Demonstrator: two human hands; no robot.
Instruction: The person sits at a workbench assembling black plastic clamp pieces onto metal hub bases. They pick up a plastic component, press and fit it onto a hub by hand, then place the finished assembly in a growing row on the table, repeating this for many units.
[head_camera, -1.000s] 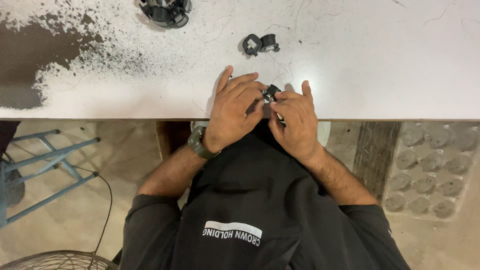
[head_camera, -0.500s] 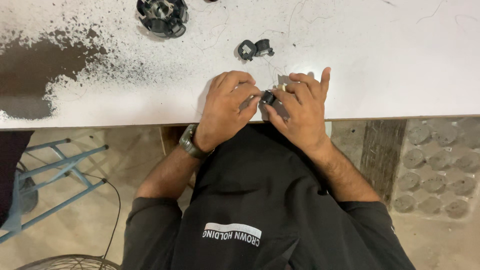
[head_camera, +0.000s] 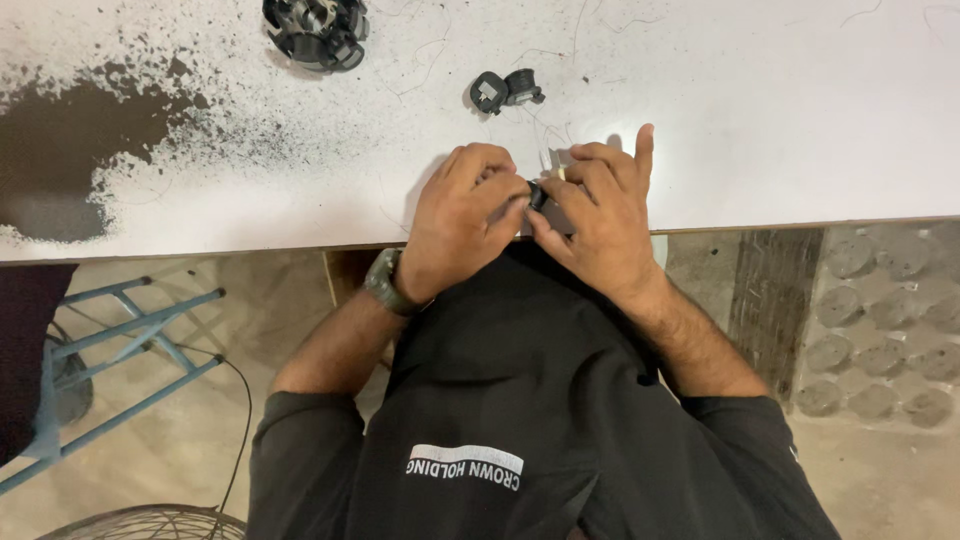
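place: workshop | shown by: a worn white workbench (head_camera: 780, 110) across the top of the frame, its paint flaked to a dark patch at upper left | small black plastic parts (head_camera: 505, 90) and a black round assembly (head_camera: 316, 28) laid on it | bare concrete floor (head_camera: 200, 420) seen below

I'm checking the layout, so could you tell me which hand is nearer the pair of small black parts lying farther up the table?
Left. The left hand lies just below the pair of small black parts; the right hand sits lower right.
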